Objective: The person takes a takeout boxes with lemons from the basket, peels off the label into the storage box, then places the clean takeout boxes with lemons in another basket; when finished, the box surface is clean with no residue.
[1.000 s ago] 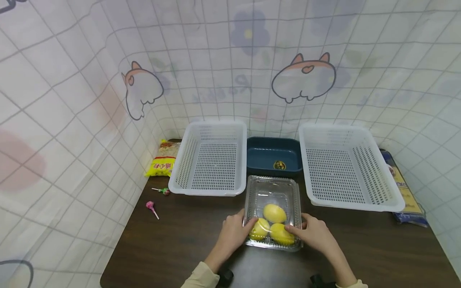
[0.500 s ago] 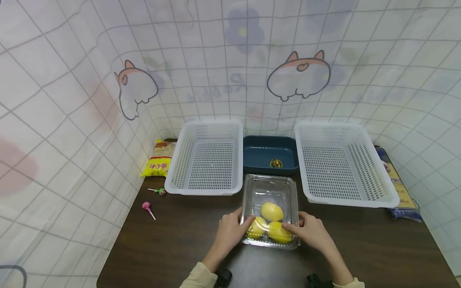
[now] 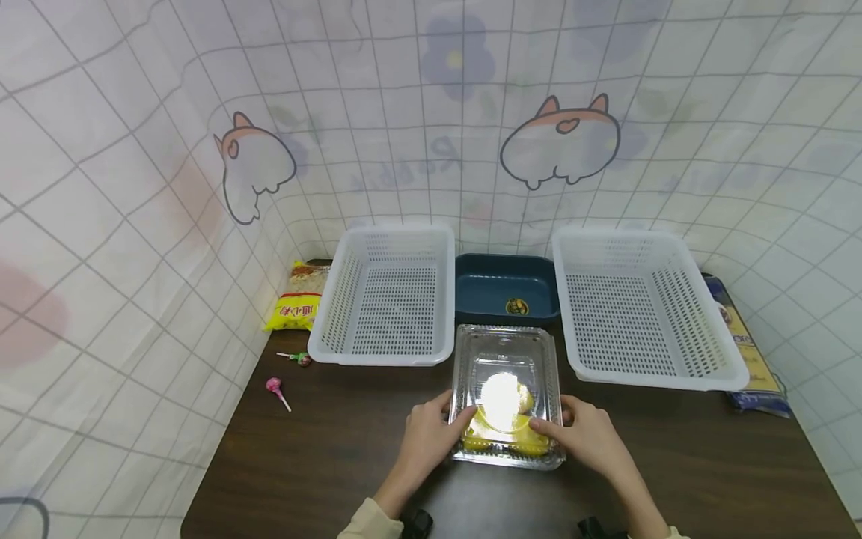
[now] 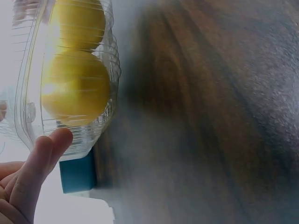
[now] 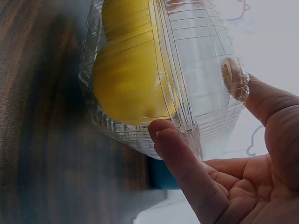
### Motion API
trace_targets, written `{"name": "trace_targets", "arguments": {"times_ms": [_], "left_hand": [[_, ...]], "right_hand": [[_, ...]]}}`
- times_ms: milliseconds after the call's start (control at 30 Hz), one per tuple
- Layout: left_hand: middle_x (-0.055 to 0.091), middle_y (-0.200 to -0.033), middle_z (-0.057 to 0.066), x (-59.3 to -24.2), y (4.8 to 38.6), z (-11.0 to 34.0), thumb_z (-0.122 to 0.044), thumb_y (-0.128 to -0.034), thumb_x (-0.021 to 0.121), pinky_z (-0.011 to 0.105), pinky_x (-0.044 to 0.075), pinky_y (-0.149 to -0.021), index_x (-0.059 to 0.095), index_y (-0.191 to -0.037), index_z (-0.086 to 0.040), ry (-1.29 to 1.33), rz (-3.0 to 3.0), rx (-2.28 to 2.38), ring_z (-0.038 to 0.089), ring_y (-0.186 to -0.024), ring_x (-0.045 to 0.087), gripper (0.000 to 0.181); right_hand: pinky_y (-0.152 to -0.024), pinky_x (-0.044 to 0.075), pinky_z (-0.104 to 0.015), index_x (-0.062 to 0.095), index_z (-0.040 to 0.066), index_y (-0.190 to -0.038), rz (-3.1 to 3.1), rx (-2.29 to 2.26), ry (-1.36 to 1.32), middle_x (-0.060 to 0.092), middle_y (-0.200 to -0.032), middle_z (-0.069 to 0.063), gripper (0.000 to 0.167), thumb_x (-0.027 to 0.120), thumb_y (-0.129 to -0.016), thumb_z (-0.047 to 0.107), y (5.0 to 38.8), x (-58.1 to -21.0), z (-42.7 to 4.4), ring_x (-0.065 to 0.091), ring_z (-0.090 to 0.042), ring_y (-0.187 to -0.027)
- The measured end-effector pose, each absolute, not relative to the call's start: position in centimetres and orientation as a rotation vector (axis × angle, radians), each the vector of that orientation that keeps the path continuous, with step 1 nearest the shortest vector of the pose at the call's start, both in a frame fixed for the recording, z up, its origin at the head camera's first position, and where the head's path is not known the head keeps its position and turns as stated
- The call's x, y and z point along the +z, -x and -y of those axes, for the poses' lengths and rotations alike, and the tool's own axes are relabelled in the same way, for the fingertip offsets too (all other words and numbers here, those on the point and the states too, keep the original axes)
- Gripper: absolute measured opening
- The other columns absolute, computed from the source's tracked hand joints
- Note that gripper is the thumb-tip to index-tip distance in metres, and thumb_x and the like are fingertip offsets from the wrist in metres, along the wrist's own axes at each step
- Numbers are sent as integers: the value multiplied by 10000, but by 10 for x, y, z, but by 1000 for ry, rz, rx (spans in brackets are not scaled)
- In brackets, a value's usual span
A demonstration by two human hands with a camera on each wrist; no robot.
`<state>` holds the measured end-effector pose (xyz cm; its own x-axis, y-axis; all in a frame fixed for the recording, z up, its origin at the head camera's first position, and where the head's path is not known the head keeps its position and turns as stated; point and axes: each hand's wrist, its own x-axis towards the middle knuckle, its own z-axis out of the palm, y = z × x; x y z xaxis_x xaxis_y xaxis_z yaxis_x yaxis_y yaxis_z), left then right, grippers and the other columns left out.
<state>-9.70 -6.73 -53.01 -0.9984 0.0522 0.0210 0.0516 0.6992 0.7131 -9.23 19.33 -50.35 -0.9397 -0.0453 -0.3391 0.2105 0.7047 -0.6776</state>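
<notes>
In head view, locate clear box point(image 3: 481, 346) in front of teal tray point(image 3: 486, 296), grasped at both sides by left hand point(image 3: 429, 430) and right hand point(image 3: 587, 436); in left wrist view, treat as probably slick and easily dented around yellow fruit point(image 4: 77, 88); in right wrist view, hold by likely stiffer rim point(image 5: 174, 70).

rear fruit point(image 3: 525, 399): mostly washed out | yellow bag point(image 3: 296, 302): partly behind basket point(image 3: 378, 359) | left hand point(image 4: 29, 179): cropped, left wrist view
</notes>
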Motion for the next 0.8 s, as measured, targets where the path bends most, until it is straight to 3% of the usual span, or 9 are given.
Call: {"name": "trace_targets", "arguments": {"times_ms": [433,600,800], "left_hand": [[796,-946,22,-508,94,68,-553,-888,657,330,573,-698,698,-1225,-144,-106,-2922,1276,86,-720,738,532],[791,-942,25,-499,95,68,-570,-891,646,216,503,-594,692,-1233,-149,-125,-2879,1346,-85,-524,581,544],[769,-875,-14,-485,98,65,-571,-886,652,173,369,-492,670,-1273,-134,-171,-2857,1409,-101,-364,324,585]], "right_hand": [[-618,454,-270,526,-4,-1375,-2652,-1092,-126,759,-972,-101,847,759,-791,563,89,-480,-192,606,-121,-751],[-627,441,-264,545,33,-1369,-2704,-1074,-105,768,-974,-78,823,747,-794,586,86,-470,-194,604,-115,-751],[-572,424,-259,517,69,-1415,-2753,-1075,-108,748,-924,-71,840,734,-802,601,84,-451,-198,566,-126,-703]]}}
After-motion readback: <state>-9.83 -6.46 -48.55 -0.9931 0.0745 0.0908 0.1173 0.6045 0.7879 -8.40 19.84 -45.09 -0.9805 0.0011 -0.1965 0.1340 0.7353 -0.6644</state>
